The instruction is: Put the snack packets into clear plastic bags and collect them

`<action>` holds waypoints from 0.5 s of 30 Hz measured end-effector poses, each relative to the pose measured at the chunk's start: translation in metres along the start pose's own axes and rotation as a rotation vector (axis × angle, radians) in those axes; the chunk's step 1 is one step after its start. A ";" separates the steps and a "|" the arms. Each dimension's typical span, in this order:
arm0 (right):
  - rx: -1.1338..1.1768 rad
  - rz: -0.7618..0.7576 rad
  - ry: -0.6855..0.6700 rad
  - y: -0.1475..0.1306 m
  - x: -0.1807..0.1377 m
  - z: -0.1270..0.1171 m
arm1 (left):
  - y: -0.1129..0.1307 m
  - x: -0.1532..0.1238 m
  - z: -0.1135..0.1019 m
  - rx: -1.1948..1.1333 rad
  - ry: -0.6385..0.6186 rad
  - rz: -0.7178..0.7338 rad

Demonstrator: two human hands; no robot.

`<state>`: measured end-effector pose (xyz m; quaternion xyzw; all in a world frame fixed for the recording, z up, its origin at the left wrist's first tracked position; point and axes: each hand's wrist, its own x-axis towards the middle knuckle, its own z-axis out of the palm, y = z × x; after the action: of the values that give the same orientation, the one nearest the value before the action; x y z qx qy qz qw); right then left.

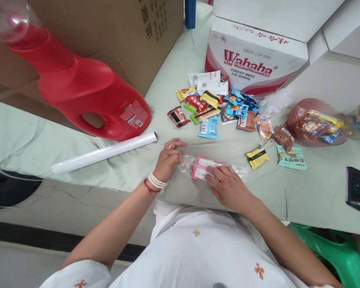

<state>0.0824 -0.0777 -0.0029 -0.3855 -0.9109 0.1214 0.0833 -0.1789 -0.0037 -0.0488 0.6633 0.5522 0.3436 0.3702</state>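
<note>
A flat pink packet with white label panels (201, 168) lies on the cloth in front of me, with crinkled clear plastic wrap (185, 166) sticking out at both ends. My right hand (228, 186) rests palm down over the packet's right part, its fingers laid on top and hiding that side. Beside the left end of the wrap is my left hand (168, 160), fingers loosely bent and apart; its lower fingertips come up to the plastic, and contact is hard to tell. A white roll (105, 153) lies to the left of that hand.
Several wrapped snacks (208, 127) are heaped beyond my hands, against a Wahaha carton (252, 60). A reddish bowl of snacks (297, 124) and a phone (357, 186) are at right. A large red jug (93, 92) and a brown carton (114, 36) stand at left.
</note>
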 end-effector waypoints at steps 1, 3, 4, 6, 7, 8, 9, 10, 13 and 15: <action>0.029 0.000 -0.014 0.000 -0.001 -0.001 | 0.004 -0.003 0.000 0.077 -0.031 0.014; 0.078 0.010 -0.018 0.000 -0.005 -0.002 | 0.014 -0.010 0.001 0.275 -0.059 0.013; 0.097 0.012 -0.014 0.000 -0.006 -0.002 | 0.018 -0.015 0.002 0.374 -0.063 -0.004; 0.124 0.015 0.003 0.001 -0.010 -0.001 | 0.025 -0.023 0.002 0.531 -0.067 -0.065; 0.134 0.018 0.015 0.001 -0.011 0.000 | 0.028 -0.026 0.001 0.579 -0.072 -0.100; 0.140 0.023 0.028 0.001 -0.013 0.002 | 0.029 -0.028 -0.001 0.602 -0.094 -0.135; 0.145 0.030 0.040 0.000 -0.014 0.004 | 0.031 -0.029 -0.003 0.595 -0.130 -0.169; 0.147 0.040 0.052 0.000 -0.015 0.005 | 0.032 -0.030 -0.006 0.555 -0.167 -0.205; 0.154 0.060 0.064 0.000 -0.017 0.011 | 0.039 -0.029 -0.010 0.277 -0.177 -0.305; 0.166 0.064 0.066 0.000 -0.017 0.015 | 0.048 -0.029 -0.004 0.100 -0.127 -0.323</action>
<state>0.0906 -0.0926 -0.0180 -0.4100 -0.8817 0.1862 0.1409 -0.1640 -0.0374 -0.0067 0.6039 0.6434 0.2094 0.4212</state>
